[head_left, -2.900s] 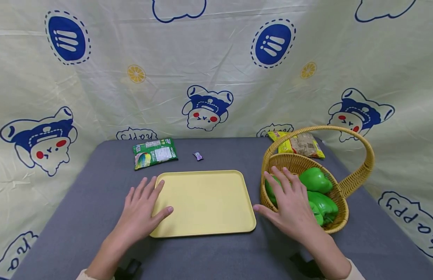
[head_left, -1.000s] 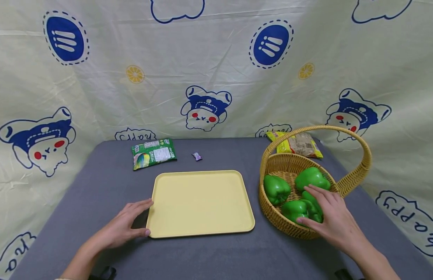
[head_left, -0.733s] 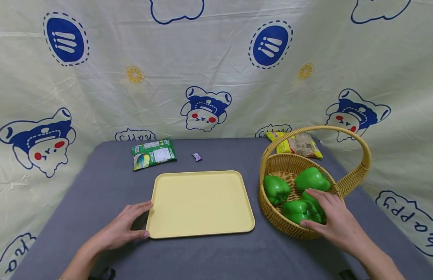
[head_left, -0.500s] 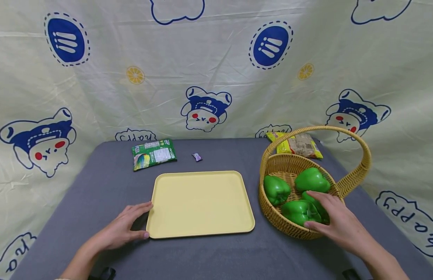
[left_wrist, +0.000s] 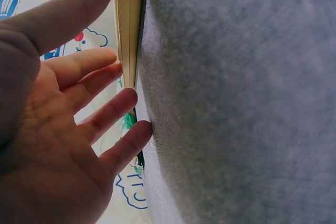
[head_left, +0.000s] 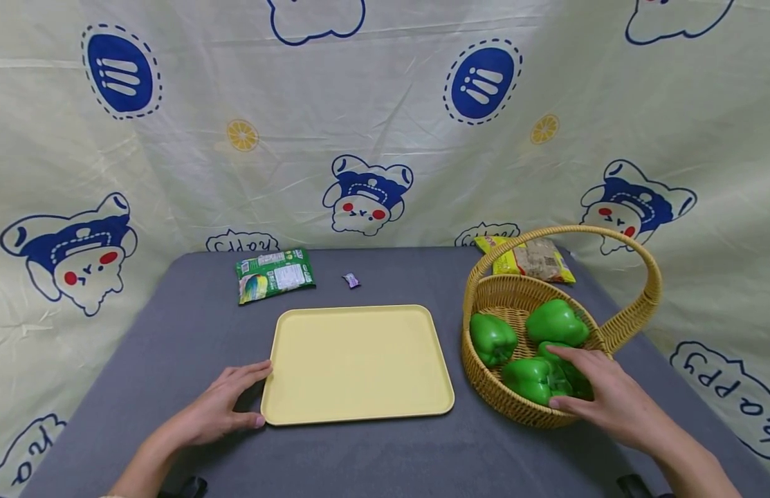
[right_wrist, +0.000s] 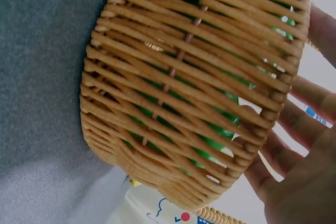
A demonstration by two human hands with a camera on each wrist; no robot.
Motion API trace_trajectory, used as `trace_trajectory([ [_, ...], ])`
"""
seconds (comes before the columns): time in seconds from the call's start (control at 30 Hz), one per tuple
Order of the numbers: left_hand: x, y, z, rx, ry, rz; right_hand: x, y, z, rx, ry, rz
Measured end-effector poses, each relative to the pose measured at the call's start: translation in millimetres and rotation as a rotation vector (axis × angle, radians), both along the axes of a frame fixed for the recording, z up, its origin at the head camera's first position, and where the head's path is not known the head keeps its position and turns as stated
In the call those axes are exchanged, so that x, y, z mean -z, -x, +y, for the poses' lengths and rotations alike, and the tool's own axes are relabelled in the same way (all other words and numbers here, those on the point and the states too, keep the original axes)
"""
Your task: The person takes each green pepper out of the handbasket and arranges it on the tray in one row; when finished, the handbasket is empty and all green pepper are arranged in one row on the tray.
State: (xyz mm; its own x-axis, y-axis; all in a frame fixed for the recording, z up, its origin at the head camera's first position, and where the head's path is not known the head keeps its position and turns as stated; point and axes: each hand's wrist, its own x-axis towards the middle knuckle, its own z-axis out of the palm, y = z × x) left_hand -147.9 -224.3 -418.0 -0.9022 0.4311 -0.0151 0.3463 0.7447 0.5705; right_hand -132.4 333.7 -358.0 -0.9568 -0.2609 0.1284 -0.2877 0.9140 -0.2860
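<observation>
A pale yellow tray [head_left: 360,363] lies at the middle of the table. My left hand [head_left: 213,408] rests at its left edge, fingers extended and thumb at the near corner; in the left wrist view the hand [left_wrist: 68,119] has its fingertips by the tray's side [left_wrist: 128,30]. The wicker basket [head_left: 515,408] on the right holds several green peppers [head_left: 555,323]. My right hand [head_left: 615,398] reaches over its near right rim, fingers and thumb spread about a pepper [head_left: 571,370] that it partly hides. In the right wrist view the basket wall [right_wrist: 184,77] hides the fingertips of the hand [right_wrist: 304,161].
Behind the tray lie a green packet [head_left: 275,275] and a small purple wrapped piece [head_left: 351,280]. A yellow packet [head_left: 534,259] lies behind the basket, whose tall handle [head_left: 636,321] arches over its right side. A printed cloth hangs behind the table.
My left hand has come down to the tray's left edge. My right hand has moved right and nearer, from over the basket's left part to the peppers by its near right rim.
</observation>
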Motion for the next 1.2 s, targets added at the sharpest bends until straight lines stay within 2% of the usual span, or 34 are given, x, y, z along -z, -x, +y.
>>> trace_trajectory([
  [0.2,-0.3,2.3,0.9,-0.007,0.001,-0.026,1.2,0.6,4,-0.005,-0.009,-0.004],
  [0.63,-0.1,3.4,1.4,-0.004,0.007,-0.027,5.3,4.0,2,-0.023,0.007,0.032],
  [1.2,-0.1,3.3,1.6,-0.018,0.029,-0.048,7.9,14.2,-13,-0.104,0.014,0.083],
])
